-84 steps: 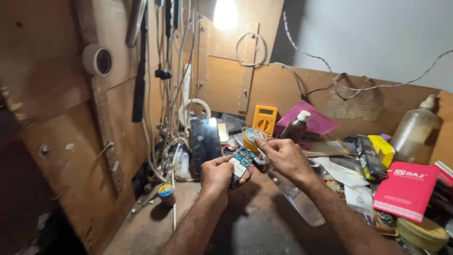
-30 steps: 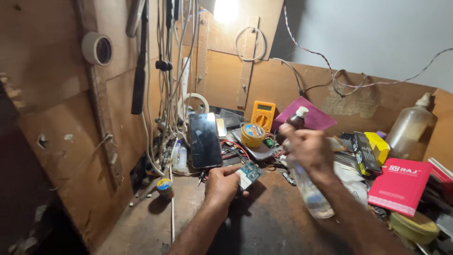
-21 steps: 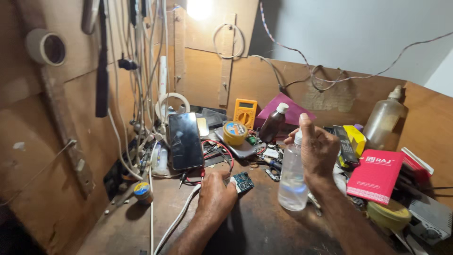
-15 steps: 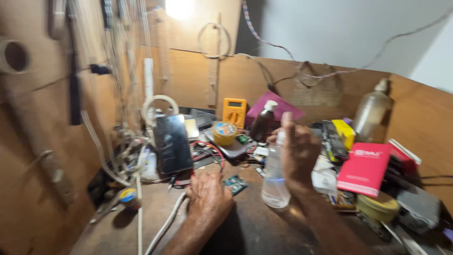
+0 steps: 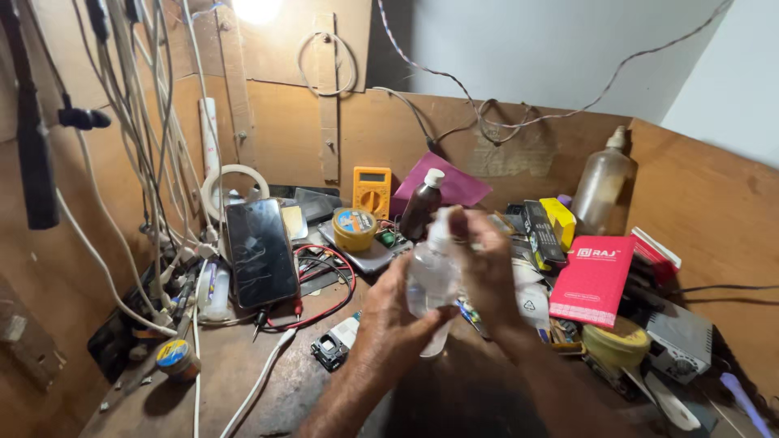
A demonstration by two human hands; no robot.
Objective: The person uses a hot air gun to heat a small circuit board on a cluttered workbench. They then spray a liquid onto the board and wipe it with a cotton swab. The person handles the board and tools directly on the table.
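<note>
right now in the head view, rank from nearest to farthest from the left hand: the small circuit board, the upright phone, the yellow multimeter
From the left hand:
1. Small circuit board, just left on the bench.
2. Upright phone, farther left, leaning near the cables.
3. Yellow multimeter, at the back wall.

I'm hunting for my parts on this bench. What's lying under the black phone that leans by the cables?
Under the black phone, red and black wires run out over the wooden bench, with a white bottle beside its lower left corner. Whatever lies directly beneath the phone is covered.

L hand (image 5: 388,312) + R hand (image 5: 487,272) raised together, fingers curled, forearms converging.
</note>
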